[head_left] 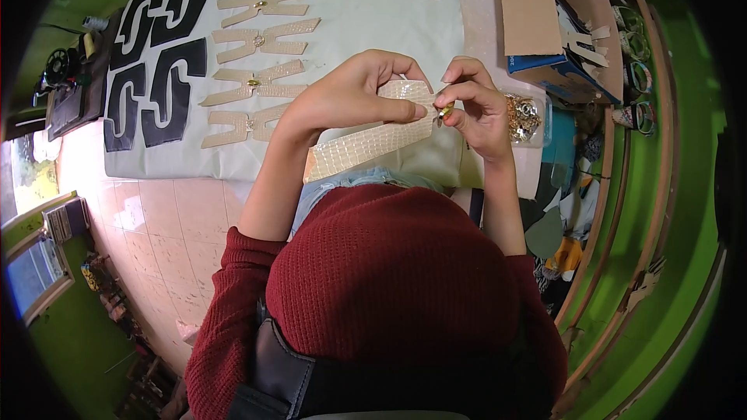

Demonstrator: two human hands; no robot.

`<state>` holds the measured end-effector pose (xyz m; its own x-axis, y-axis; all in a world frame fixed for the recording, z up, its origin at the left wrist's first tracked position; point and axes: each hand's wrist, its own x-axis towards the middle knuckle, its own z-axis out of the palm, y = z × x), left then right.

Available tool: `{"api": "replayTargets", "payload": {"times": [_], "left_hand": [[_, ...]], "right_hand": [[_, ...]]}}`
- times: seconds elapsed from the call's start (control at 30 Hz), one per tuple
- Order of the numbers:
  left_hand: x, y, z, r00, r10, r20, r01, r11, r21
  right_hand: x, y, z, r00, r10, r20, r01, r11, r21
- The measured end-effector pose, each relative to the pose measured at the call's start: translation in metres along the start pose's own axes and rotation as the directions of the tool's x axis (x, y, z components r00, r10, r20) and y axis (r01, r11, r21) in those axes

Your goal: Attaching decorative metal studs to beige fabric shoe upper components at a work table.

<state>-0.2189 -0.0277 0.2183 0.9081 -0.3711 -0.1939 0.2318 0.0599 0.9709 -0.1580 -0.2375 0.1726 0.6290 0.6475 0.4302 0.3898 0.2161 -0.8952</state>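
Between the fingers and thumb of my left hand (350, 93) is a beige strap piece (377, 145) with a glossy crocodile-like grain. Its two arms spread to the left, and their joined end points right. My right hand (478, 109) pinches a small gold-coloured metal ornament (446, 111) right at that end. Whether the ornament is attached to the strap is too small to tell. Both hands are above the table's near edge, in front of my lap. Left of them, similar crossed strap pieces (253, 84) lie in a column, several with a metal ornament at the middle.
Black curved cut-outs (124, 109) lie at the table's left on a pale cover (373, 23). A clear tub of gold-coloured metal fittings (524, 118) stands beside my right hand. Behind it is an open cardboard box (537, 0). Wooden rails (665, 148) run along the green right wall.
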Motion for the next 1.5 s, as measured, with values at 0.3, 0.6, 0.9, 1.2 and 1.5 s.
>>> {"api": "replayTargets", "payload": {"times": [0.3, 0.6, 0.9, 1.2, 1.5], "left_hand": [[0.001, -0.004, 0.0, 0.998, 0.01, 0.055, -0.007, 0.999, -0.053], [-0.003, 0.005, 0.0, 0.997, -0.051, 0.054, 0.05, 0.999, 0.013], [-0.009, 0.021, 0.001, 0.995, -0.102, -0.019, 0.104, 0.988, 0.113], [-0.023, 0.03, 0.011, 0.973, 0.169, -0.156, -0.044, 0.803, 0.594], [-0.03, 0.039, 0.011, 0.977, 0.171, -0.124, -0.045, 0.741, 0.67]], "right_hand": [[0.004, -0.008, -0.005, 0.991, 0.067, 0.118, -0.067, 0.998, -0.009], [0.012, -0.017, -0.011, 0.974, 0.066, 0.217, -0.049, 0.995, -0.082], [0.027, -0.043, -0.013, 0.957, 0.049, 0.285, 0.063, 0.926, -0.372], [0.022, -0.042, 0.006, 0.997, -0.001, 0.081, 0.032, 0.923, -0.383], [0.021, -0.049, 0.022, 0.986, 0.046, -0.159, -0.088, 0.961, -0.262]]}}
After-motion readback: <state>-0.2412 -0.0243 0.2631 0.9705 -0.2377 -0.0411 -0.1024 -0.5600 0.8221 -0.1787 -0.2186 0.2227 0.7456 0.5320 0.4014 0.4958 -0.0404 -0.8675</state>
